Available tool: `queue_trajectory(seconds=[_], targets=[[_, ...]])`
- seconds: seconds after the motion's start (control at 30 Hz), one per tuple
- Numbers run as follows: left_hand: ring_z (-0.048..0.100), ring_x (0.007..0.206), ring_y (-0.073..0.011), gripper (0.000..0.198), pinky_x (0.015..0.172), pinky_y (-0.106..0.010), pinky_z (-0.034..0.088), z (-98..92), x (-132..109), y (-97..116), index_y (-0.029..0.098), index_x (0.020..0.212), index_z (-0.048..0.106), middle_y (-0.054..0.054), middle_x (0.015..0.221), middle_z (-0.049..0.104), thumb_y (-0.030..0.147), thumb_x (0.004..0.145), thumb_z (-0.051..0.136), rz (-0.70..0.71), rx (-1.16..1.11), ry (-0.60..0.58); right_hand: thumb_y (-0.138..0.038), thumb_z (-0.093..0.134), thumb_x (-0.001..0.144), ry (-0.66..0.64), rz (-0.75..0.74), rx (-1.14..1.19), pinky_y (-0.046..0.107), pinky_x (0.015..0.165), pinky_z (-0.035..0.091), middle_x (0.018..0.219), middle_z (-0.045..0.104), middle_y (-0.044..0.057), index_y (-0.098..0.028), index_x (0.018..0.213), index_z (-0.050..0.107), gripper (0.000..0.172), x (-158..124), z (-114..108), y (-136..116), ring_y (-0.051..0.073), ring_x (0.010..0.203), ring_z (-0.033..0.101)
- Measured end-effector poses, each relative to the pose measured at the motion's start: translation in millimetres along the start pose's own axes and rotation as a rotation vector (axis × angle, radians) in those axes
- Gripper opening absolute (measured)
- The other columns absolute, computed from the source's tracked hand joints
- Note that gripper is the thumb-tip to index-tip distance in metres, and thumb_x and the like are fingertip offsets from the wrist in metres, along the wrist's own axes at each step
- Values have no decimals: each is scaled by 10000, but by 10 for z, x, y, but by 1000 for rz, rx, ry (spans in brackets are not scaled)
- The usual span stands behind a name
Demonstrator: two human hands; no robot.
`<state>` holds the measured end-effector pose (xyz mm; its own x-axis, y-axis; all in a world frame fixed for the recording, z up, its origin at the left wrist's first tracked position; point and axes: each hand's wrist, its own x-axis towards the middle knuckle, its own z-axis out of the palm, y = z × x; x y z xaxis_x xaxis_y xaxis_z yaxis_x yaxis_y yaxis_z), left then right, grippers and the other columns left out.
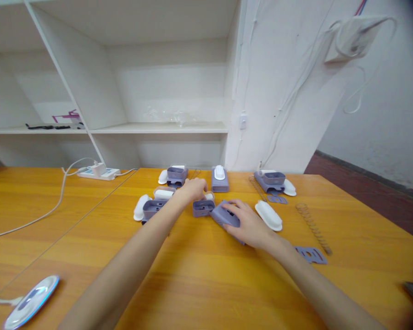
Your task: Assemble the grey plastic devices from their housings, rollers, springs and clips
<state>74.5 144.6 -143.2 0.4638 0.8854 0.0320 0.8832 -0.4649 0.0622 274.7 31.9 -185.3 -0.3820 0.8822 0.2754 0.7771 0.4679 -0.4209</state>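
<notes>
My right hand [247, 223] grips a purple-grey plastic housing [223, 215], which lies tilted near the middle of the table. My left hand [194, 188] reaches beyond it, fingers curled downward; whatever they hold, if anything, is hidden. Just below that hand sits an open purple-grey oval cup [203, 208]. Behind the cup a white part [209, 196] shows close to my left fingertips. To the right of my right hand lies a white rounded cover [269, 215]. Another housing, with a ribbed white piece [219, 173] on top, stands farther back.
More cup and cover sets lie at left [153, 208], back left [177, 173] and back right [274, 178]. A coil spring [313, 229] and a flat slotted plate [311, 255] are at right. A power strip [99, 172] and a lit white disc [32, 302] occupy the left side.
</notes>
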Motion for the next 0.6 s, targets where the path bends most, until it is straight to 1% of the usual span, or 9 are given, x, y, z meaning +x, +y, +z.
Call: queue_trajectory(seconds=[0.07, 0.17, 0.3, 0.4, 0.6], targets=[[607, 952, -268, 345, 818, -357, 433, -37, 53, 7, 233, 917, 669, -68, 911, 686, 228, 579, 741, 45, 1, -29, -310, 578, 761, 0, 6, -3, 419, 992, 348, 1267, 462, 87, -251, 1247, 515, 494, 2, -5, -13, 264, 1141, 453], [620, 892, -224, 312, 779, -299, 441, -64, 71, 41, 229, 893, 650, -43, 862, 680, 144, 596, 693, 105, 3, -38, -319, 573, 765, 4, 6, -4, 424, 986, 351, 1262, 466, 91, -247, 1243, 518, 487, -1, -9, -25, 267, 1133, 459], [619, 819, -217, 268, 709, -283, 446, -84, 35, 50, 208, 840, 612, -39, 834, 663, 127, 589, 660, 150, 9, -22, -325, 567, 768, 13, -1, 4, 419, 981, 354, 1265, 468, 95, -238, 1238, 523, 479, -6, -11, -28, 268, 1139, 457], [610, 772, -214, 265, 661, -279, 439, -108, 6, 19, 201, 823, 582, -31, 806, 648, 140, 574, 650, 162, 2, -4, -325, 567, 768, 12, -2, 0, 417, 989, 347, 1270, 464, 97, -235, 1244, 521, 486, -4, -11, -24, 265, 1145, 453], [590, 709, -173, 227, 593, -241, 401, -135, -28, -43, 197, 801, 543, -7, 758, 625, 137, 588, 596, 140, -47, 39, -324, 574, 764, 7, 3, -6, 422, 992, 347, 1269, 465, 93, -245, 1246, 521, 492, -4, -7, -20, 266, 1147, 453]])
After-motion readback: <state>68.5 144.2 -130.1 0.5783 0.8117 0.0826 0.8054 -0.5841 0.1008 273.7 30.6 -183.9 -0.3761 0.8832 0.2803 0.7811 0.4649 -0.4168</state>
